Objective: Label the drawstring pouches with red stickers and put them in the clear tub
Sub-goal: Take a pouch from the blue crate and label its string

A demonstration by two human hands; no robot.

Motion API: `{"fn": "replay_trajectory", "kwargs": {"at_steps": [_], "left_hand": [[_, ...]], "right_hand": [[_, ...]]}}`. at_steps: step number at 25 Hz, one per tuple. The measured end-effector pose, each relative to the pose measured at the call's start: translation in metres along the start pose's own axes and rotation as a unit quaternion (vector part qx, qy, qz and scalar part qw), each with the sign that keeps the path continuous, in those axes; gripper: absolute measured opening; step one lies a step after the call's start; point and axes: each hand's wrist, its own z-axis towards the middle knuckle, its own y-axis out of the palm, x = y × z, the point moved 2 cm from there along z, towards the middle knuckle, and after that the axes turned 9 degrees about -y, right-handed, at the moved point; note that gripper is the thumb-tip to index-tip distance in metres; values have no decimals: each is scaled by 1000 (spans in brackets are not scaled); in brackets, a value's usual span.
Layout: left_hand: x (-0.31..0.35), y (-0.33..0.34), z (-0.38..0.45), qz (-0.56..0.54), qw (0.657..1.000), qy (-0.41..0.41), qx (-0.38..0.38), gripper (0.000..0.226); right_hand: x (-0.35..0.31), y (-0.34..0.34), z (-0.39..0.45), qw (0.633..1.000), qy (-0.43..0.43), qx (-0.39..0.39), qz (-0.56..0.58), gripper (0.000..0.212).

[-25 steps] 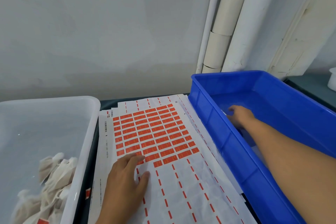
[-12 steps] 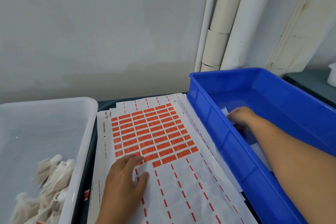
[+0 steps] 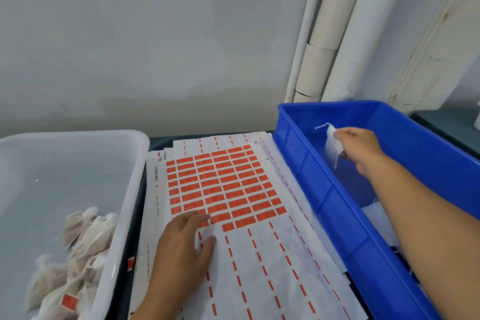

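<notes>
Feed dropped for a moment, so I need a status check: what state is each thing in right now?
Right hand: pinching white drawstring pouch, lifted inside blue plastic bin.
Left hand: flat on red sticker sheet, partly peeled.
Clear plastic tub: holds a heap of pouches, one showing a red sticker.

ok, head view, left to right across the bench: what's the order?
Clear plastic tub holding stickered cloth pouches → left hand pressing the red sticker sheet → blue plastic bin → right hand pinching a white drawstring pouch.

Soft even light, slight blur, wide-angle bowing
</notes>
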Motion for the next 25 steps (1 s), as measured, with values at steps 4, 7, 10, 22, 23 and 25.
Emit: {"fn": "replay_trajectory", "kwargs": {"at_steps": [4,7,10,22,23,25], "left_hand": [[5,-4,-5,-46,999,-2,19,52],[13,-10,-7,-107,993,-8,45,48],[19,-16,-8,-184,981,-13,61,48],[22,-23,-11,-457,888,-25,-47,36],[22,-21,-11,-462,885,-27,-52,35],[21,-18,-9,-452,891,-23,-39,33]], "right_hand": [[-69,17,-17,993,-109,13,38,20],[-121,38,-43,977,-159,-80,114,15],[-150,64,-75,947,-168,-238,134,11],[-76,144,-206,876,-261,-405,33,12],[-68,144,-210,881,-248,-398,61,12],[-54,142,-213,895,-223,-373,99,9]]}}
